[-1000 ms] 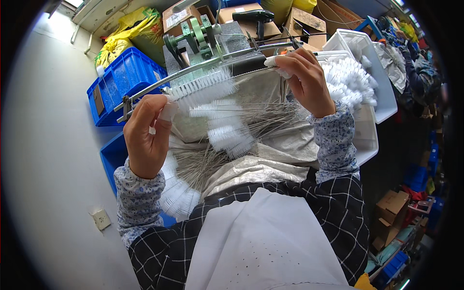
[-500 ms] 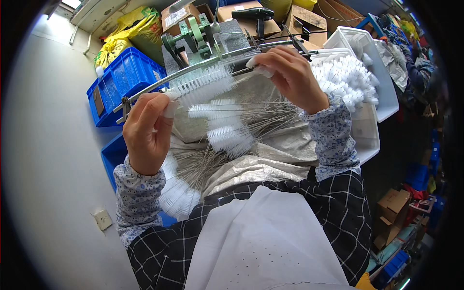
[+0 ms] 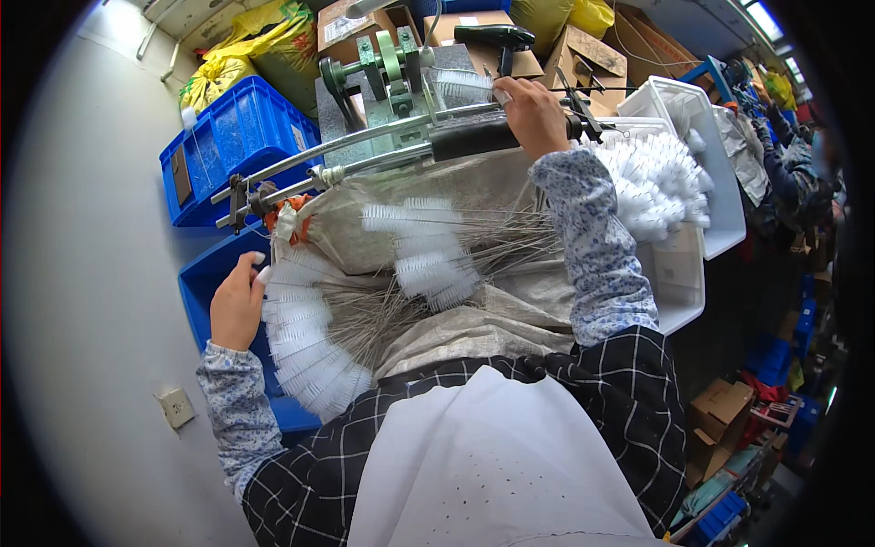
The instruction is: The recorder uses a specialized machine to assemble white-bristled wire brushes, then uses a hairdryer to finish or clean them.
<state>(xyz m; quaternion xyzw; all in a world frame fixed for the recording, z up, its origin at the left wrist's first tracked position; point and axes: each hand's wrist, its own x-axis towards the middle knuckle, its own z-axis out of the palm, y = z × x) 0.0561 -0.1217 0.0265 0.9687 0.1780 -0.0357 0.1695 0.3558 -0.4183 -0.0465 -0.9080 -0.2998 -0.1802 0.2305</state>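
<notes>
My right hand is closed at the far side, pinching one end of a white bristle brush beside the green bench machine. My left hand is at the left, its thumb and forefinger tips a little apart with nothing visible between them. White covers show on fingertips of both hands. Close to the left fingers, a fan of white wire-stemmed brushes lies over my lap's left side. A second bunch of brushes rests on the grey sheet, stems pointing right.
Metal rods and a black roller cross in front of the machine. White bins at the right hold a heap of white brushes. Blue crates stand at the left against a wall. Cardboard boxes and a black hair dryer are behind.
The brush that both hands held in front of the machine is now in my right hand only, farther back. My left hand has let go and moved down left, beside the fan of brushes.
</notes>
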